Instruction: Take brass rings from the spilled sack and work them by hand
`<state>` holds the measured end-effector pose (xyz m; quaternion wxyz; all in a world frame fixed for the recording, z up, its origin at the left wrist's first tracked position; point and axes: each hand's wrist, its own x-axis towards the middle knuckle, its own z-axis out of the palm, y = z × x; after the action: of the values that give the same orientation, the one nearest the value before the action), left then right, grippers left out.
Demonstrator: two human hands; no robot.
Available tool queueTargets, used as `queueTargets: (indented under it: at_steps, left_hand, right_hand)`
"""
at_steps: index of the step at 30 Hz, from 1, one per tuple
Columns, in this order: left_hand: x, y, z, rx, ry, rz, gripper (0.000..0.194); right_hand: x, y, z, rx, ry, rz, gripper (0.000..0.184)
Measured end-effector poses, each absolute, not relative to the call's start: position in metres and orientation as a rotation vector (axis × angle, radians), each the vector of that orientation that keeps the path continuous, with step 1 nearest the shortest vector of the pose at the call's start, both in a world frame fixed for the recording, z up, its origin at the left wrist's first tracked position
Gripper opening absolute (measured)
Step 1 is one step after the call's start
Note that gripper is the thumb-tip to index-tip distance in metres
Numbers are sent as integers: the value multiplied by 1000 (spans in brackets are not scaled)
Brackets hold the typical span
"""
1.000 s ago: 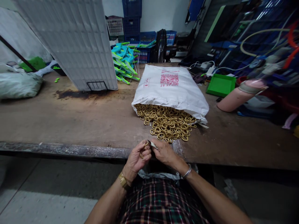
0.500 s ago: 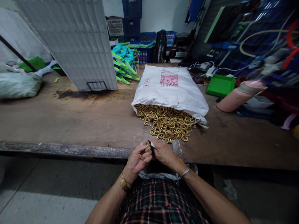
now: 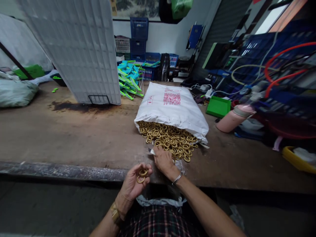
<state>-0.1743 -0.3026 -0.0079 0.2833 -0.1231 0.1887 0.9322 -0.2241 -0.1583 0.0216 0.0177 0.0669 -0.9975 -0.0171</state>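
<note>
My left hand (image 3: pixel 132 184), palm up at the table's front edge, has its fingers curled around a few brass-coloured rings (image 3: pixel 141 179). My right hand (image 3: pixel 165 162) is closed on a small blade with a white handle (image 3: pixel 152 151); its dark tip points left. That hand is at the front of a loose pile of brass-coloured rings (image 3: pixel 170 141), its fingertips close to them; whether they touch a ring is hidden. The pile spills from the open mouth of a white sack (image 3: pixel 158 110) with a red printed code, lying on the table.
A tall white ribbed panel (image 3: pixel 96 56) stands on the wooden table (image 3: pixel 98 138) at the left. Turquoise and green plastic parts (image 3: pixel 129 79) are heaped behind. To the right are a green tray (image 3: pixel 218 107), a pink bottle (image 3: pixel 233 119) and a yellow container (image 3: pixel 300 159). A plastic bag hangs below the table edge.
My hands were together and have moved apart. My right hand has gone forward to the ring pile with the blade; my left hand has opened somewhat around its rings. The view has tilted up.
</note>
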Motion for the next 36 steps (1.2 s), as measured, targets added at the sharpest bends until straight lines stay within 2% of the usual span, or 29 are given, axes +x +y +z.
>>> queueTargets:
  at_steps: [6, 10, 13, 17, 22, 26, 33, 36]
  left_hand:
    - [-177, -303, -3, -334, 522, 2522, 23]
    - [-180, -299, 2, -278, 689, 2510, 33]
    - [-184, -295, 4, -240, 1067, 2518, 36]
    - [-189, -292, 5, -150, 1428, 2498, 47]
    - [-188, -289, 5, -72, 1578, 2409, 37]
    - [-183, -287, 5, -67, 1599, 2388, 37]
    - [-177, -287, 4, 73, 1892, 2298, 33]
    - [-176, -288, 3, 79, 1824, 2218, 34]
  right_hand:
    - [-226, -155, 16, 229, -3048, -70, 24]
    - [-224, -151, 22, 245, -3013, 112, 20]
    - [-220, -147, 30, 329, -2920, 560, 14]
    - [-209, -144, 38, 387, -2794, 1333, 20]
    - [-197, -142, 31, 306, -2686, 1809, 20]
    - [-195, -143, 22, 266, -2687, 1867, 21]
    - [-195, -149, 24, 151, -2750, 1720, 29]
    - [-195, -150, 24, 147, -2756, 1685, 27]
